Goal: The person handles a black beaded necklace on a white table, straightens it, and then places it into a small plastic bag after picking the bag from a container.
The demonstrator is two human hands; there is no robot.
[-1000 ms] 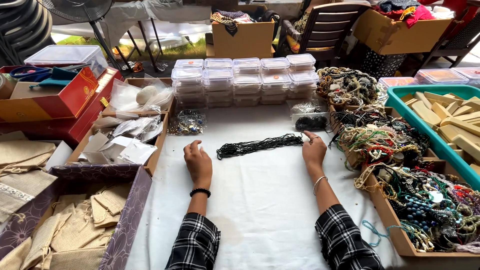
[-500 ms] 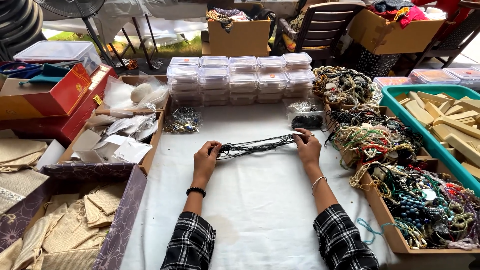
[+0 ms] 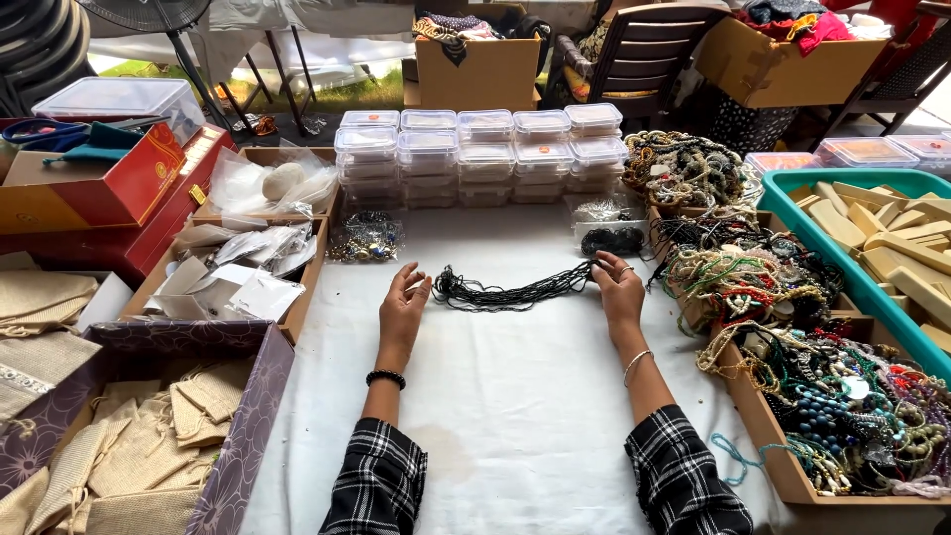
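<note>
A bunch of thin black bead strands (image 3: 510,292) lies stretched across the white tablecloth (image 3: 515,416). My left hand (image 3: 403,307) rests palm-up at its left end, fingers apart, fingertips touching the strands. My right hand (image 3: 619,287) is at the right end, fingers closed over the strands there. Both arms wear black-and-white checked sleeves; the left wrist has a black band, the right a silver bangle.
Stacked clear plastic boxes (image 3: 480,149) stand behind. Trays of mixed bead necklaces (image 3: 842,396) line the right, next to a teal tray (image 3: 783,198) of wooden pieces. Left: a box of packets (image 3: 238,272), a purple box of cloth pouches (image 3: 139,446), red boxes (image 3: 109,188).
The strands were lifted and gathered between both hands half a second ago; now they lie back on the cloth, and my left hand has opened and turned palm-up.
</note>
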